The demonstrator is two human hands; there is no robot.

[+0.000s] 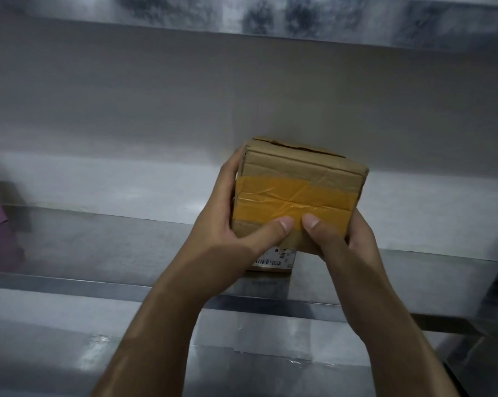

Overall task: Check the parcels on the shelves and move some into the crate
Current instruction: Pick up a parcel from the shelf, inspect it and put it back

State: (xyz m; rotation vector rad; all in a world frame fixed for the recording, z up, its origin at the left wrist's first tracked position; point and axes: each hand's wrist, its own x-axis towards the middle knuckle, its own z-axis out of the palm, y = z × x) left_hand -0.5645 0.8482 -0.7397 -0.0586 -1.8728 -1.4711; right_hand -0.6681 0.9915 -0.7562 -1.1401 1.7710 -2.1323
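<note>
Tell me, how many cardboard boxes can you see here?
1: the cardboard box, held between the left hand and right hand above the metal shelf. Others may sit out of view.

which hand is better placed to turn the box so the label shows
Left, probably. The left hand wraps the side of the box, directly above the label on the lower face, with its thumb on the tape. The right hand only cups the near bottom corner.
</note>
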